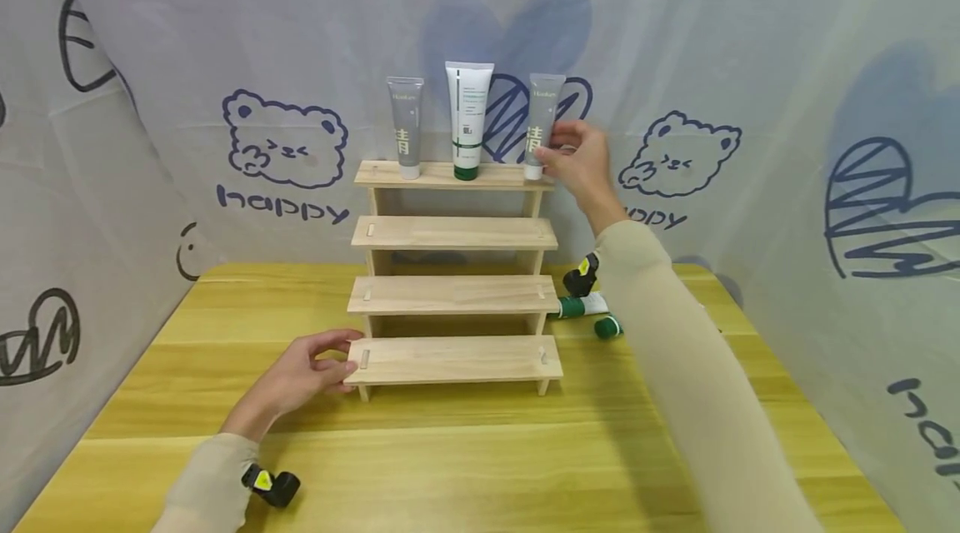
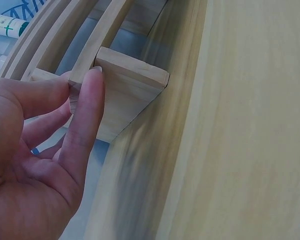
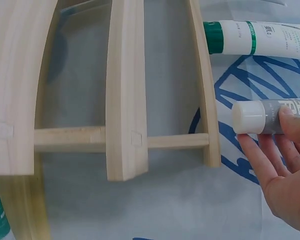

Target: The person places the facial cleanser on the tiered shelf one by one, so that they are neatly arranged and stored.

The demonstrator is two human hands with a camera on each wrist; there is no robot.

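Note:
A four-tier wooden display rack stands on the table. Its lowest step is pinched at the left end by my left hand, thumb and fingertip on the board's corner in the left wrist view. My right hand holds a grey squeeze tube, white cap down, at the right end of the top step. In the right wrist view a small gap shows between that cap and the board. Another grey tube stands at the top left, and a white tube with a green cap stands between them.
Behind the rack's right side, a white tube with a green cap lies on the table. Another green cap shows beside my right sleeve, its tube mostly hidden. A printed cloth hangs close behind the rack and along both sides.

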